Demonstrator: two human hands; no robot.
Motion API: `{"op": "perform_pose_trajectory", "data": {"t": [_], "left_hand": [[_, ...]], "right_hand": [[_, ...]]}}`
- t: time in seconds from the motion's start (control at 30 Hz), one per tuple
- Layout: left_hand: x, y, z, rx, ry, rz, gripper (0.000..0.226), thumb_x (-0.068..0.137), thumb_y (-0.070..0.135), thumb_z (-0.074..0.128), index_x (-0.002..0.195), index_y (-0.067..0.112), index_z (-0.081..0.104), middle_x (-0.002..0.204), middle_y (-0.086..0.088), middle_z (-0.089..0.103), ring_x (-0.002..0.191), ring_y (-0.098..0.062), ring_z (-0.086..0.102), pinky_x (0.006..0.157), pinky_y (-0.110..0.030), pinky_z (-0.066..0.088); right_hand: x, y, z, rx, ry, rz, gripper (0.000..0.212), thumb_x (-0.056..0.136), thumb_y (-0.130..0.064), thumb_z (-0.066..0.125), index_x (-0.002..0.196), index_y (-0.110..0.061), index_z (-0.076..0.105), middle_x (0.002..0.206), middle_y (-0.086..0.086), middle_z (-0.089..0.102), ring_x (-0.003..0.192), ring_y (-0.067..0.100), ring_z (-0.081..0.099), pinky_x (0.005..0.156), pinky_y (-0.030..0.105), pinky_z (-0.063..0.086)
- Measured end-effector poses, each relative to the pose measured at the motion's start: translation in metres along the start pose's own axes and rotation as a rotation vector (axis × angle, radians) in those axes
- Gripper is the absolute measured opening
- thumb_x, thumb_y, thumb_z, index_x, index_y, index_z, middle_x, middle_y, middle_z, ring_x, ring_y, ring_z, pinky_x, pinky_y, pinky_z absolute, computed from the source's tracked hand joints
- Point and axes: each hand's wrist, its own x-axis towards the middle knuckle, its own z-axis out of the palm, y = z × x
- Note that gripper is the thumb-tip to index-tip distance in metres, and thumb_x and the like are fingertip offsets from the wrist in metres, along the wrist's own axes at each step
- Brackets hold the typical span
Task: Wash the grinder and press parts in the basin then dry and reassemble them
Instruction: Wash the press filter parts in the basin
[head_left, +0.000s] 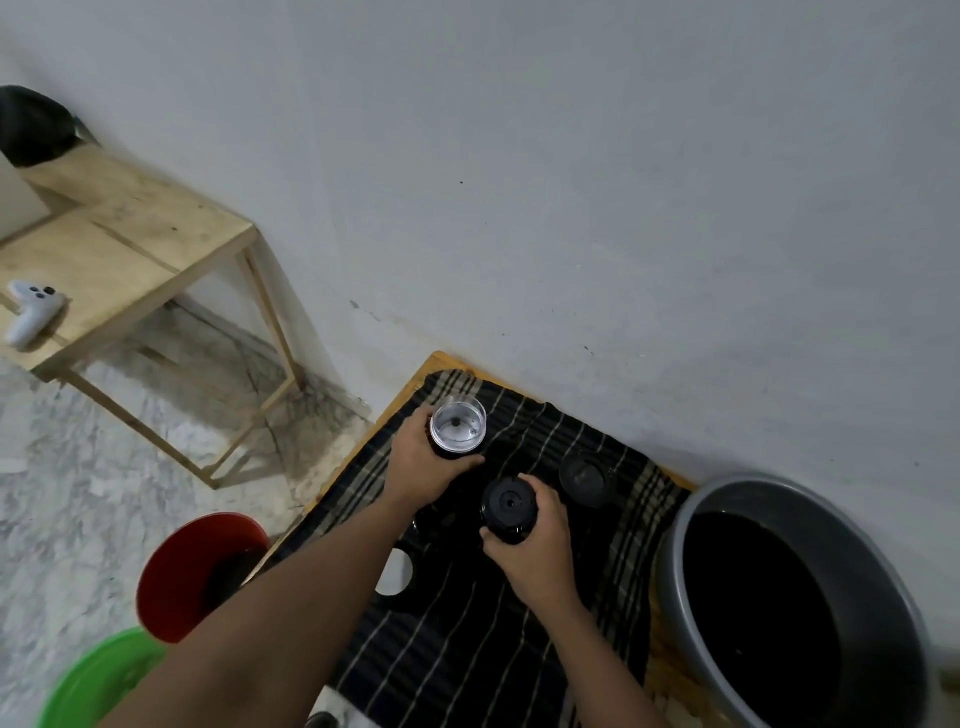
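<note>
the upright grinder body (458, 432), open mouth up, was gripped round its side by the left hand (422, 470) on the striped cloth (467, 629), while the black cap (509, 506) was clasped by the right hand (540, 551) just near and right of it, likely to be set on top.

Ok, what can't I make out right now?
Head view:
grey basin: inside too dark to read; near rim cut by the bottom edge.
white round piece: partly behind the left forearm.
grinder cup: body covered by the left hand.
black cap: underside hidden in the right hand.
</note>
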Motion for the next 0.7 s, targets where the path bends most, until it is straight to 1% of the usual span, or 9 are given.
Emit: {"op": "perform_pose_trajectory", "data": {"t": [0.07,0.13,0.27,0.33,0.4,0.47,0.53,0.6,0.7], "left_hand": [[-0.004,0.002,0.001,0.003,-0.010,-0.008,0.074,0.062,0.032,0.100,0.123,0.021,0.059,0.114,0.004,0.066,0.107,-0.019,0.064,0.089,-0.033,0.052],[-0.005,0.005,0.000,0.012,-0.010,-0.025,0.079,0.063,0.032,0.099,0.129,0.018,0.058,0.120,0.000,0.067,0.112,-0.021,0.065,0.091,-0.031,0.050],[-0.019,0.014,-0.007,-0.013,-0.022,-0.088,0.096,0.072,0.030,0.095,0.151,0.015,0.042,0.143,0.000,0.056,0.127,-0.020,0.056,0.104,-0.033,0.047],[-0.030,0.018,-0.011,-0.006,-0.020,-0.097,0.090,0.078,0.027,0.092,0.151,0.017,0.041,0.144,0.001,0.055,0.131,-0.019,0.054,0.105,-0.033,0.044],[-0.039,0.020,-0.014,-0.011,-0.019,-0.097,0.081,0.083,0.024,0.088,0.151,0.018,0.043,0.148,-0.003,0.056,0.135,-0.024,0.053,0.111,-0.038,0.044],[-0.048,0.021,-0.016,-0.020,-0.029,-0.108,0.078,0.087,0.020,0.084,0.153,0.015,0.043,0.150,-0.005,0.055,0.138,-0.024,0.052,0.116,-0.041,0.043],[-0.059,0.023,-0.016,-0.025,-0.027,-0.108,0.077,0.088,0.020,0.083,0.153,0.014,0.043,0.150,-0.004,0.055,0.139,-0.023,0.052,0.117,-0.040,0.043],[-0.069,0.027,-0.016,-0.030,-0.010,-0.092,0.073,0.089,0.019,0.082,0.152,0.014,0.046,0.147,-0.004,0.058,0.136,-0.020,0.054,0.113,-0.034,0.044],[-0.088,0.028,-0.014,0.016,0.058,-0.075,0.069,0.089,0.027,0.081,0.149,0.014,0.049,0.146,-0.003,0.058,0.133,-0.019,0.056,0.110,-0.035,0.047]], "right_hand": [[-0.004,0.000,-0.004,0.000,-0.007,0.011,0.081,0.070,-0.019,0.088,0.140,-0.027,0.047,0.126,-0.016,0.043,0.128,0.013,0.049,0.113,0.038,0.044],[-0.007,-0.002,-0.009,0.010,-0.024,0.019,0.082,0.072,-0.019,0.088,0.141,-0.028,0.045,0.132,-0.009,0.045,0.128,0.012,0.049,0.112,0.035,0.044],[-0.025,0.001,-0.019,-0.034,-0.099,-0.012,0.082,0.071,-0.028,0.090,0.138,-0.036,0.044,0.135,-0.010,0.051,0.126,0.008,0.051,0.108,0.032,0.046],[-0.041,0.005,-0.024,-0.080,-0.165,-0.018,0.081,0.068,-0.036,0.091,0.133,-0.043,0.043,0.131,-0.013,0.051,0.122,0.006,0.053,0.106,0.034,0.047],[-0.058,0.009,-0.028,-0.152,-0.254,-0.016,0.079,0.069,-0.040,0.091,0.132,-0.043,0.043,0.127,-0.012,0.047,0.116,0.008,0.051,0.099,0.027,0.045],[-0.074,0.019,-0.028,-0.207,-0.325,0.009,0.079,0.071,-0.037,0.091,0.134,-0.040,0.043,0.124,-0.011,0.043,0.115,0.010,0.051,0.094,0.022,0.043],[-0.088,0.032,-0.026,-0.242,-0.370,0.047,0.079,0.072,-0.033,0.091,0.135,-0.037,0.043,0.126,-0.010,0.042,0.120,0.013,0.052,0.097,0.024,0.046],[-0.097,0.043,-0.024,-0.264,-0.390,0.086,0.079,0.074,-0.030,0.090,0.137,-0.035,0.043,0.131,-0.007,0.044,0.121,0.015,0.053,0.100,0.027,0.046],[-0.105,0.058,-0.024,-0.316,-0.412,0.100,0.080,0.074,-0.028,0.090,0.139,-0.030,0.043,0.138,-0.006,0.044,0.128,0.015,0.048,0.106,0.027,0.041]]}}
